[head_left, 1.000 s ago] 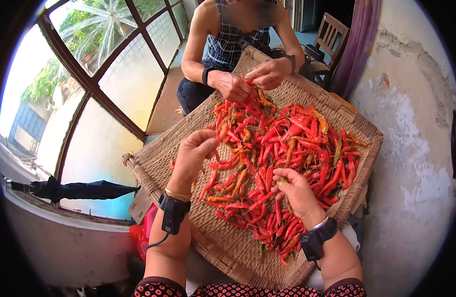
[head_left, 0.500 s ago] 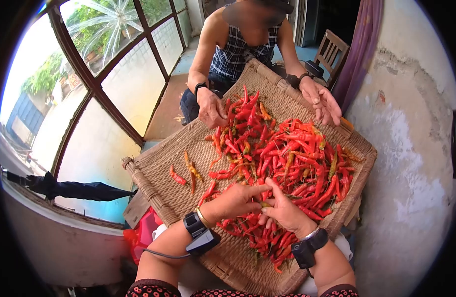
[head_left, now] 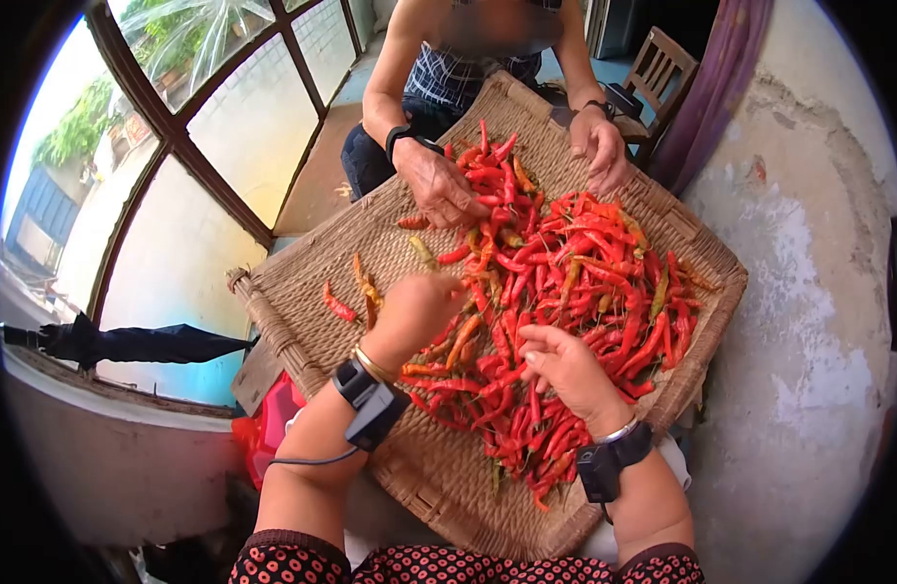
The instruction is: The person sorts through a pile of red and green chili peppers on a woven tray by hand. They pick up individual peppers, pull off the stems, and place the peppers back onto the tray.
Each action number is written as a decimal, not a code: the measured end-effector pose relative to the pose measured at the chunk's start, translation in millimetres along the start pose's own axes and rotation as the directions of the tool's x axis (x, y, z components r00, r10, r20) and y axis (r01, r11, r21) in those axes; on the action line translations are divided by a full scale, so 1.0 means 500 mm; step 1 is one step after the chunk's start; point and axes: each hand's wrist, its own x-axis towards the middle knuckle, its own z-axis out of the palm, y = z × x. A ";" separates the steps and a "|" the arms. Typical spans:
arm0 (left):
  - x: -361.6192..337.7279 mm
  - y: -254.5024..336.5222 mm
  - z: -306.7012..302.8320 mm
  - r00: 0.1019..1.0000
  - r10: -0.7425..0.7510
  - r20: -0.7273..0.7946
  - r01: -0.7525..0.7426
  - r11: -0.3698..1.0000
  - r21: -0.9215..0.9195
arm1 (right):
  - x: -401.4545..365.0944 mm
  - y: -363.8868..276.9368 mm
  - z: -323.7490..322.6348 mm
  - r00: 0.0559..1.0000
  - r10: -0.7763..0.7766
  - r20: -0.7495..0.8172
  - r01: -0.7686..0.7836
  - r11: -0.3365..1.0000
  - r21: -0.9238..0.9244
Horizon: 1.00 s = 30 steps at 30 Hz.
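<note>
A coarse woven tray (head_left: 424, 477) bears slender, glossy peppers (head_left: 596, 255). Left hand (head_left: 415, 316) bends inward, grip hidden, cannot tell; right hand (head_left: 569, 376) curls loosely, grip apart.

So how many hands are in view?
4: wearer's left hand over the left of the red peppers, wearer's right hand over their near side, co-worker's right hand at their far end, co-worker's left hand by the tray rim. None seems hidden.
</note>
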 end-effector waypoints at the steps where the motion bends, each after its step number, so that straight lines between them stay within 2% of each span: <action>1: -0.006 0.015 0.007 0.985 -0.064 0.159 0.049 0.994 0.098 | -0.001 -0.002 0.005 1.000 0.014 0.008 -0.014 0.998 -0.069; 3: -0.012 0.010 0.046 0.962 -0.008 0.273 -0.086 0.939 0.334 | -0.005 -0.004 0.014 0.997 0.067 0.046 -0.060 0.987 -0.152; 5: -0.021 0.000 0.053 0.965 0.031 0.261 -0.098 0.964 0.246 | -0.002 0.003 0.017 0.994 0.079 0.076 -0.066 0.985 -0.158; 7: -0.023 -0.009 0.065 0.967 0.033 0.253 -0.098 0.964 0.249 | 0.006 0.026 0.015 0.995 0.005 0.103 0.013 0.985 -0.171; 9: -0.013 -0.010 0.062 0.966 0.027 0.258 -0.094 0.963 0.251 | 0.006 0.023 0.013 0.993 0.043 0.114 -0.020 0.980 -0.196; 11: -0.015 -0.006 0.051 0.954 0.036 0.297 -0.065 0.994 0.091 | 0.005 0.023 0.013 0.996 0.022 0.082 -0.004 0.977 -0.213; 12: -0.016 -0.001 0.041 0.955 0.034 0.294 -0.063 0.994 0.090 | 0.004 0.023 0.012 0.999 0.003 0.049 0.008 0.974 -0.225; 14: -0.010 0.006 0.018 0.962 -0.051 0.269 0.122 0.959 -0.255 | 0.005 0.024 0.007 0.999 -0.016 0.039 0.026 0.963 -0.269; 15: -0.004 0.001 0.009 0.962 -0.050 0.269 0.122 0.959 -0.255 | 0.006 0.026 0.004 0.999 -0.036 0.029 0.043 0.950 -0.311; 17: 0.010 -0.012 -0.010 0.964 -0.181 0.194 0.262 0.764 -0.590 | 0.014 0.044 -0.004 0.996 -0.081 0.043 0.091 0.922 -0.375; 18: 0.015 -0.018 -0.013 0.964 -0.181 0.193 0.261 0.764 -0.589 | 0.015 0.046 -0.005 0.990 -0.125 0.061 0.139 0.888 -0.438; 19: 0.023 -0.024 -0.012 0.926 -0.360 0.113 0.293 0.500 -0.815 | 0.013 0.042 -0.006 0.990 -0.126 0.061 0.140 0.888 -0.438; 20: 0.028 -0.029 -0.009 0.839 -0.537 0.094 0.227 0.187 -0.956 | 0.008 0.033 -0.003 0.962 -0.257 0.097 0.255 0.704 -0.663; 21: 0.029 -0.029 -0.003 0.840 -0.535 0.097 0.230 0.187 -0.955 | 0.001 0.026 0.000 0.916 -0.366 0.164 0.329 0.452 -0.829; 22: 0.025 -0.029 0.005 0.864 -0.489 0.121 0.304 0.315 -0.899 | -0.005 0.023 0.004 0.917 -0.366 0.161 0.327 0.455 -0.828; 23: 0.022 -0.032 0.017 0.883 -0.445 0.152 0.363 0.439 -0.822 | -0.009 0.021 0.009 0.947 -0.268 0.175 0.286 0.465 -0.838; 24: 0.020 -0.026 0.031 0.955 -0.281 0.092 0.281 0.763 -0.582 | -0.010 0.021 0.013 0.968 -0.168 0.186 0.245 0.471 -0.848; 25: 0.016 -0.021 0.042 0.955 -0.280 0.095 0.282 0.763 -0.581 | -0.009 0.022 0.015 0.969 -0.167 0.183 0.242 0.473 -0.847; 26: 0.010 -0.014 0.051 0.998 0.058 0.014 -0.049 0.934 -0.354 | -0.008 0.024 0.017 0.965 -0.146 0.219 0.262 0.438 -0.860; 27: 0.005 -0.005 0.057 0.918 0.396 0.025 -0.392 0.915 -0.091 | -0.008 0.027 0.017 0.959 -0.121 0.257 0.284 0.403 -0.870; 28: 0.002 -0.001 0.067 0.920 0.392 0.025 -0.388 0.917 -0.094 | -0.007 0.032 0.016 0.959 -0.116 0.258 0.283 0.403 -0.870; 30: -0.002 0.003 0.081 0.902 0.405 0.149 -0.405 0.914 -0.033 | -0.004 0.040 0.014 0.959 -0.068 0.274 0.280 0.354 -0.892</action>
